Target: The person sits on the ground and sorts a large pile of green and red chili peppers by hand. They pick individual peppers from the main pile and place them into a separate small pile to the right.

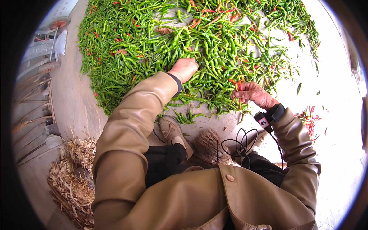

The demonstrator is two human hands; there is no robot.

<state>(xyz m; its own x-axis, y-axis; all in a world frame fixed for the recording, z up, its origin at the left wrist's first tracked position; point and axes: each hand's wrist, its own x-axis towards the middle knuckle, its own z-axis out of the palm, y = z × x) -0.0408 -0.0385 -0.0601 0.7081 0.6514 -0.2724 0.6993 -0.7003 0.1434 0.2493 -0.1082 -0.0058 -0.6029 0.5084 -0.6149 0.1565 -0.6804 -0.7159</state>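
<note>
A wide spread of green chili peppers (123,72), with red ones scattered through it, covers the floor in front of me. My left hand (186,69) reaches into the middle of the spread with its fingers curled down; the fingertips are hidden, so I cannot see whether it grips a pepper. At the near right edge of the spread, my right hand (254,93) pinches several red and orange chili peppers (239,85) between thumb and fingers.
Below my right forearm lies a small pile of red chili peppers (310,123). A straw broom (211,145) sits between my shoes (172,129), beside a looped black cable (244,143). Dry husks (76,178) are heaped at left, near a wooden slatted frame (34,115).
</note>
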